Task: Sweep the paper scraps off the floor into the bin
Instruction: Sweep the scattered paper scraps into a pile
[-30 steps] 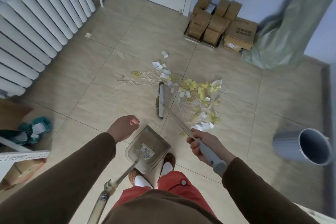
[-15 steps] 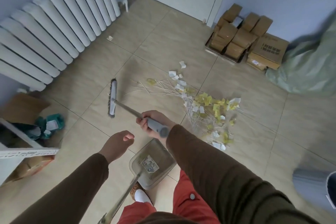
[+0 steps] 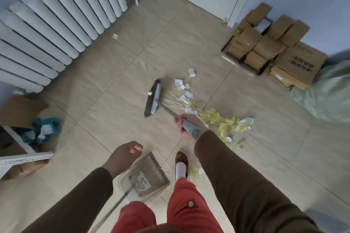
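Beige floor tiles (image 3: 117, 100) fill the view. Nearest, a dustpan (image 3: 145, 176) is stood by the feet, its long handle unheld; the left hand (image 3: 123, 157) is hung above it, loosely curled and empty. The right hand (image 3: 189, 126) is closed round the broom (image 3: 154, 100) grip. Scraps (image 3: 214, 117) and thin sticks are heaped just beside the brush head, a few strays by the shoe. Such paper is judged light and easily scattered, so short, gentle strokes are advised. Boxes (image 3: 265, 47) are stacked farther off, against the wall. No bin can be clearly made out.
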Available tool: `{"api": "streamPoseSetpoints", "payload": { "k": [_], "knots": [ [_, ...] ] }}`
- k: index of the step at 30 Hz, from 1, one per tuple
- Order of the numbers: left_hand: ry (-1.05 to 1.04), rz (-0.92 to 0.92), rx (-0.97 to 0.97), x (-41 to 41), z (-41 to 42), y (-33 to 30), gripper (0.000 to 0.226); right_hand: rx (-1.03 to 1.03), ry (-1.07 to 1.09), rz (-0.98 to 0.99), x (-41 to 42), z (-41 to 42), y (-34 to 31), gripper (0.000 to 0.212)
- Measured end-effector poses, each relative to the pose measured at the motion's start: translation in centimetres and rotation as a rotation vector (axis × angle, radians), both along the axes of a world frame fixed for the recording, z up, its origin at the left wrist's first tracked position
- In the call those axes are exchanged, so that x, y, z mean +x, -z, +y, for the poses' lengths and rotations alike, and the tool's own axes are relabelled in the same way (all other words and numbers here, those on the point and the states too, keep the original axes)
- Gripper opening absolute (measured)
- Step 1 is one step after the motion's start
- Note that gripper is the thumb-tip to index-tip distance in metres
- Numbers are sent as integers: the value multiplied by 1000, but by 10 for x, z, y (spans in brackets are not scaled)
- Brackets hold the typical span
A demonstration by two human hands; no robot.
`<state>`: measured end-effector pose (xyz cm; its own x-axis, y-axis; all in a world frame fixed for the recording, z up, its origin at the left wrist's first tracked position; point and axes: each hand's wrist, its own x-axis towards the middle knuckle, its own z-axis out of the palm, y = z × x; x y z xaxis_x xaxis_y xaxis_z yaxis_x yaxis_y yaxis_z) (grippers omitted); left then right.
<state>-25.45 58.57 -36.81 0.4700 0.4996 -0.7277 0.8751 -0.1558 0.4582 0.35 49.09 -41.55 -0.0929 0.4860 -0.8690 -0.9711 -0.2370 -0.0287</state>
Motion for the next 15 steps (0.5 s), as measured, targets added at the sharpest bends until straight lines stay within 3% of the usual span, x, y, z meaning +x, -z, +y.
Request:
{"api": "streamPoseSetpoints", "payload": {
  "k": [6,11,15],
  "knots": [
    [45,-126,19,85,9,-26,18,-130,85,-53,17,-94,-60,11],
    [77,-184,10,119,5,-39,16,-131,109,-63,24,-155,-104,26],
    [82,-179,-1,133,10,-40,14,-41,91,-58,33,-157,-125,28]
  ]
}}
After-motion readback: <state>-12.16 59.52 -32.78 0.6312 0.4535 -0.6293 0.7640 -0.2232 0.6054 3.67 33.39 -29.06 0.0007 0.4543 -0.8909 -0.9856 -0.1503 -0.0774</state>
